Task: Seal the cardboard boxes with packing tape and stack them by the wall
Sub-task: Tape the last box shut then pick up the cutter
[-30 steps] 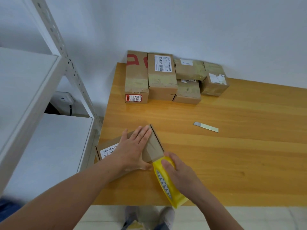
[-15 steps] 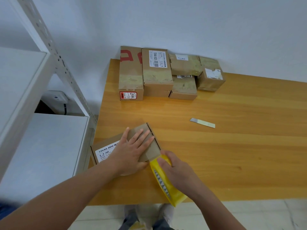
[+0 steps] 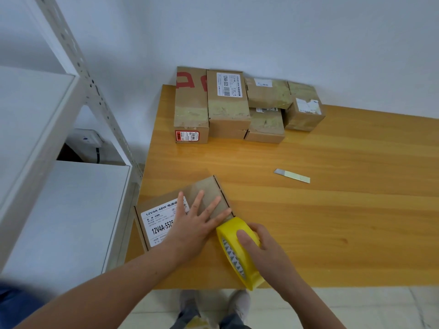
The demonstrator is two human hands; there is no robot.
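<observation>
Unmoved, left hand (image 3: 190,230) presses one box (image 3: 206,189); right hand (image 3: 269,251) grips one roll (image 3: 228,232).

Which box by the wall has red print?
The leftmost box in the row: red marks on top, red label on its near end. The other boxes carry white labels only.

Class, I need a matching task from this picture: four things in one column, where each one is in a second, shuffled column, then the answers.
Things
1. tape roll
2. labelled box
3. metal strip
4. taped boxes

Places
A. against the wall
B. under the flat left hand
C. alone on the bare table
D. gripped by the right hand

Pairs: 1-D, 2-B, 3-C, 4-A
</observation>
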